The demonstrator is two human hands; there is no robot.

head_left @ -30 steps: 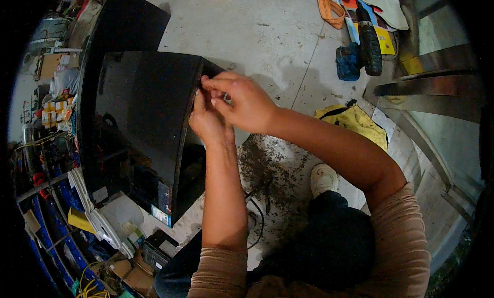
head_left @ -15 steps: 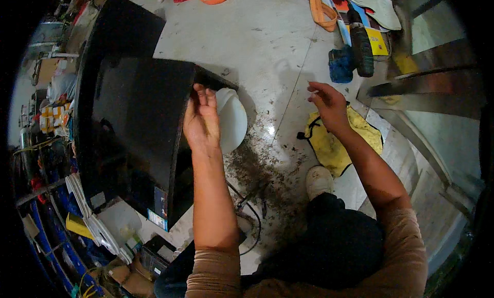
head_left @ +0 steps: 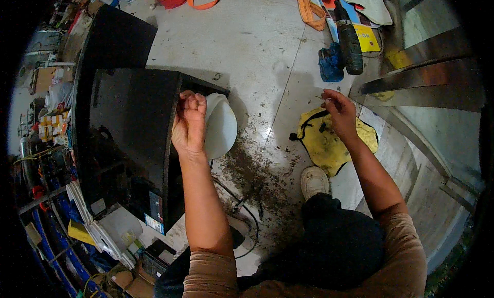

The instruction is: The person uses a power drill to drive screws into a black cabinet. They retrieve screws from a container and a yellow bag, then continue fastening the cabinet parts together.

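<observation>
My left hand [head_left: 191, 124] is palm up with its fingers loosely curled and no object in it. It is at the near right edge of a black box-shaped cabinet [head_left: 135, 118], and I cannot tell whether it touches that edge. Just beyond the hand, a round white bucket-like container [head_left: 222, 127] stands partly under the cabinet's overhanging side. Over a yellow cloth pouch with black edging [head_left: 317, 138], my right hand [head_left: 340, 115] is raised with thumb and fingertips pinched together. Something thin and tiny may show at those tips, too small to name.
Dark dirt [head_left: 252, 177] is scattered on the pale floor, with a black cable [head_left: 250, 213] curving through it. A cordless drill [head_left: 349, 43] with a blue battery lies at upper right, near orange straps [head_left: 311, 12]. A metal-framed glass door [head_left: 427, 92] borders the right; cluttered shelves [head_left: 46, 195] line the left.
The whole view has shifted slightly. My right hand has moved right, further over the yellow pouch, still pinched. My left hand stays by the cabinet edge, its fingers a little more curled.
</observation>
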